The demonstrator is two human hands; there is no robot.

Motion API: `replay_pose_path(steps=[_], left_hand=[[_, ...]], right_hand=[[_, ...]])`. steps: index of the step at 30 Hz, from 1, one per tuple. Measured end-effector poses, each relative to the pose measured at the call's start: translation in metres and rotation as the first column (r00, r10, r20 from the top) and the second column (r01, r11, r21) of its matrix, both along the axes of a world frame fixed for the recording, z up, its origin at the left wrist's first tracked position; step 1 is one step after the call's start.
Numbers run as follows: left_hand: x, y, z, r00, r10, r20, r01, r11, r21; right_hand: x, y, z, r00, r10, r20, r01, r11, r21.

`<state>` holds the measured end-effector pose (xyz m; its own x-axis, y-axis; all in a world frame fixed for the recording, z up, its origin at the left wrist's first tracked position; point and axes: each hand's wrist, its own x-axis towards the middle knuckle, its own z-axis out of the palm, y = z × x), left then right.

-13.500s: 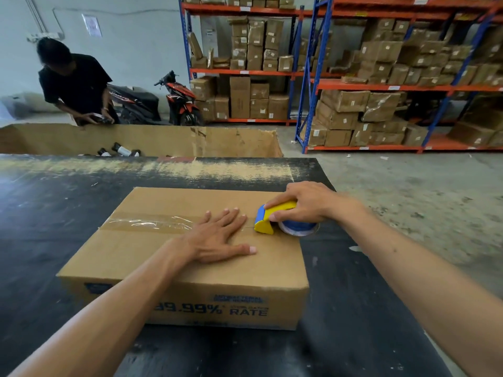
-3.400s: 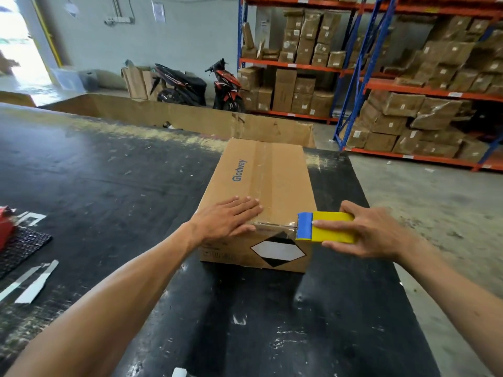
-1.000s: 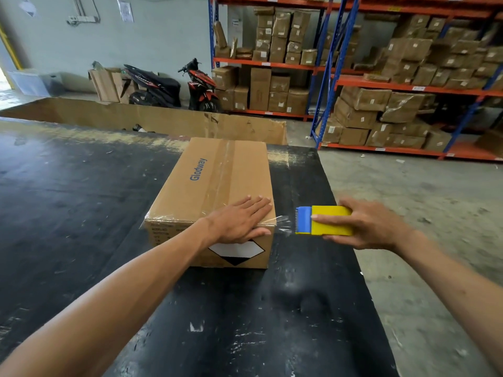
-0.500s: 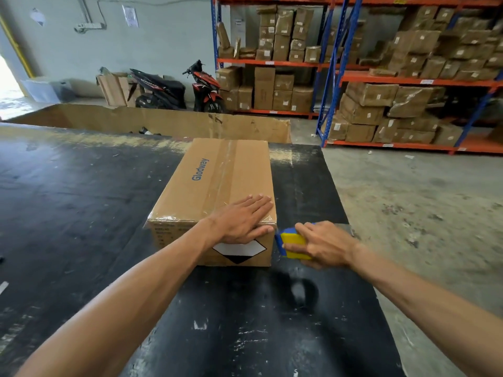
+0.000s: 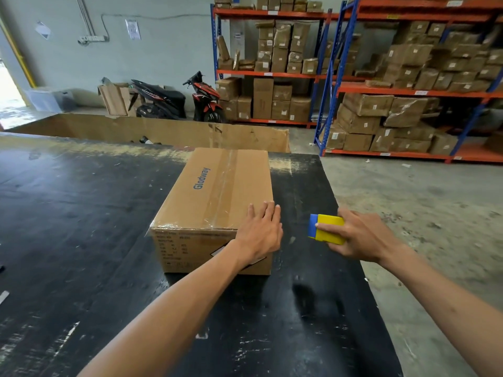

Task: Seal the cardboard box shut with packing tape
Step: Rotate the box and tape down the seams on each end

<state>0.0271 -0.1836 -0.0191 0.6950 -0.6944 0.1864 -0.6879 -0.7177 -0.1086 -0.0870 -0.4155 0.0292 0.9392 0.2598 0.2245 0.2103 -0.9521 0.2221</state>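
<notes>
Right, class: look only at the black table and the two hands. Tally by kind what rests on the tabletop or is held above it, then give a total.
Cardboard box: 1, on the black table, with the left hand resting on its near right corner.
Tape dispenser: 1, yellow and blue, held in the right hand.
Total: 2

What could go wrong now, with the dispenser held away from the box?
1. The cardboard box sits near the table's right edge; a push from the left hand might slide it toward that edge.
2. The tape dispenser in the right hand has an exposed front edge near the left hand's fingers.
</notes>
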Motion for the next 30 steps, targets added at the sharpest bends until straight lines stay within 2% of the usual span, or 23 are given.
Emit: replay_pose_path(steps=[3,7,9,12,13,15,17,19,22,26,30], left_hand=[[0.0,0.016,0.004,0.999,-0.034,-0.026,0.035,0.999,0.027],[0.009,0.069,0.01,0.981,-0.18,-0.077,0.181,0.983,0.017],[0.016,0.11,0.016,0.959,-0.236,-0.155,0.228,0.971,-0.07],[0.026,0.157,0.033,0.915,-0.21,-0.345,0.139,0.965,-0.221],[0.03,0.16,0.035,0.925,-0.167,-0.341,0.101,0.974,-0.204],[0.036,0.15,0.032,0.961,0.029,-0.274,-0.062,0.992,-0.113],[0.038,0.136,0.029,0.916,0.27,-0.299,-0.298,0.953,-0.053],[0.042,0.129,0.024,0.875,0.363,-0.321,-0.383,0.924,-0.001],[0.048,0.134,0.023,0.906,0.284,-0.313,-0.294,0.956,0.018],[0.052,0.159,0.03,0.927,0.148,-0.345,-0.141,0.989,0.046],[0.058,0.208,0.042,0.862,0.028,-0.506,-0.023,1.0,0.016]], right_hand=[[-0.005,0.0,0.01,0.997,-0.065,0.035,0.062,0.996,0.064],[-0.009,0.005,0.024,0.985,-0.156,0.07,0.145,0.979,0.142],[-0.008,0.011,0.031,0.98,-0.177,0.093,0.161,0.974,0.158],[-0.004,0.021,0.038,0.972,-0.196,0.128,0.174,0.97,0.17],[0.0,0.026,0.039,0.971,-0.198,0.132,0.173,0.969,0.178],[0.008,0.036,0.042,0.973,-0.189,0.135,0.162,0.968,0.192],[0.016,0.049,0.045,0.977,-0.165,0.133,0.14,0.974,0.177],[0.021,0.059,0.047,0.983,-0.133,0.128,0.112,0.98,0.164],[0.026,0.07,0.046,0.98,-0.132,0.148,0.103,0.977,0.188],[0.032,0.086,0.043,0.963,-0.178,0.204,0.105,0.939,0.327],[0.032,0.098,0.047,0.957,-0.211,0.2,0.109,0.899,0.424]])
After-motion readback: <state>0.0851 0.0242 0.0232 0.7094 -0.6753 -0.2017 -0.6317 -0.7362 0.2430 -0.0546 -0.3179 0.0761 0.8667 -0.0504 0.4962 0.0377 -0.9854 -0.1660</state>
